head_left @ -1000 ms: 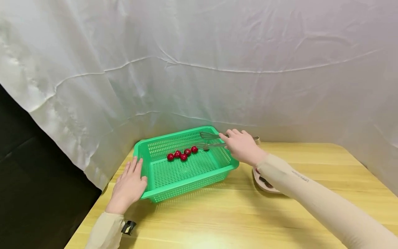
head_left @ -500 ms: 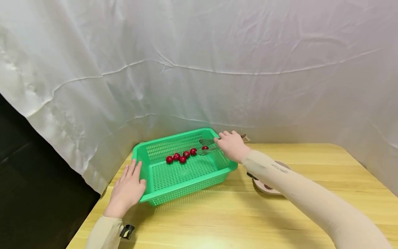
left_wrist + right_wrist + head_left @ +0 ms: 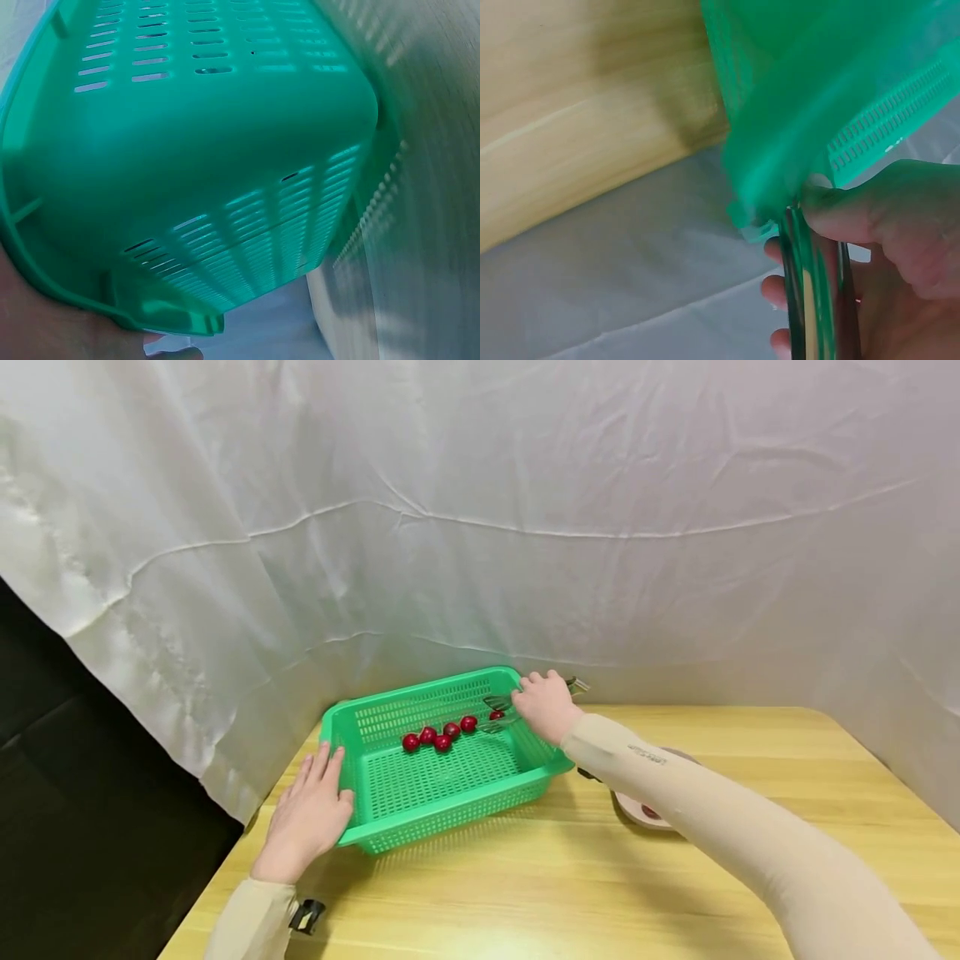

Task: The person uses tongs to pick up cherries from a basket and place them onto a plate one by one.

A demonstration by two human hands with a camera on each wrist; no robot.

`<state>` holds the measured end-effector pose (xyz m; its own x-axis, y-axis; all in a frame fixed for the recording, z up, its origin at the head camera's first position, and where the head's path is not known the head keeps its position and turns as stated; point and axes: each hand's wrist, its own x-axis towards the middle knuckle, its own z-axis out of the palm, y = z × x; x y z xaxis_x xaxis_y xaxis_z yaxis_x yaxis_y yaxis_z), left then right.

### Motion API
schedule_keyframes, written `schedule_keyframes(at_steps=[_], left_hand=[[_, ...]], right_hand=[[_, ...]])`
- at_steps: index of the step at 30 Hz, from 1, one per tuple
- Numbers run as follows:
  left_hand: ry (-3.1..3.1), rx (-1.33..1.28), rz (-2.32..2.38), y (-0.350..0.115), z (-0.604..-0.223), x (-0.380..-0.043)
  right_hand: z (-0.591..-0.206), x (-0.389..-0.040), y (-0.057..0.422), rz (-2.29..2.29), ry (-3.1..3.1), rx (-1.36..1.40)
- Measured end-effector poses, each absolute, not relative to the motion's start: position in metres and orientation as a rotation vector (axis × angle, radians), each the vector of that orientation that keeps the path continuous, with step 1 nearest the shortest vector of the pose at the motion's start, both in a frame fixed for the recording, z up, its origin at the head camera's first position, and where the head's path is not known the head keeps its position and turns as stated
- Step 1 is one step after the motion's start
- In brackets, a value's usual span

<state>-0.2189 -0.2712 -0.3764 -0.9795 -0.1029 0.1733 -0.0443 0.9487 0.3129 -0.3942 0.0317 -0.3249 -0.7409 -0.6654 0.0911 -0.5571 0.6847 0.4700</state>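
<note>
My right hand (image 3: 546, 706) grips a pair of metal tongs (image 3: 498, 702) with fork-like ends, reaching over the right end of a green plastic basket (image 3: 450, 806). In the right wrist view, thumb and fingers are on either side of the tongs' shiny arms (image 3: 799, 292). One red cherry (image 3: 497, 716) shows between the two fork ends; whether they touch it I cannot tell. Several other cherries (image 3: 442, 742) lie in a loose row on the basket's floor. My left hand (image 3: 307, 814) rests on the basket's left rim, its fingers laid fairly straight over the edge.
Right of the basket, a pale pink plate (image 3: 630, 814) with dark red pieces on it is partly hidden under the right sleeve. A wooden table (image 3: 480, 893) bears everything. A whitish cloth (image 3: 525, 593) hangs close behind the basket.
My right hand has moved left and slightly down with the tongs, and the tongs' back end has swung inward. A cherry now shows between the fork ends. The left hand stays on the rim.
</note>
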Motion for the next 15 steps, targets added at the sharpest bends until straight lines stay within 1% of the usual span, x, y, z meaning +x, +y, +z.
schedule_keyframes(at_steps=[15], left_hand=[[-2.907,0.119,-0.46,-0.271,-0.376,-0.219]], right_hand=[[-0.316,-0.387,0.008,-0.616,-2.717,0.935]])
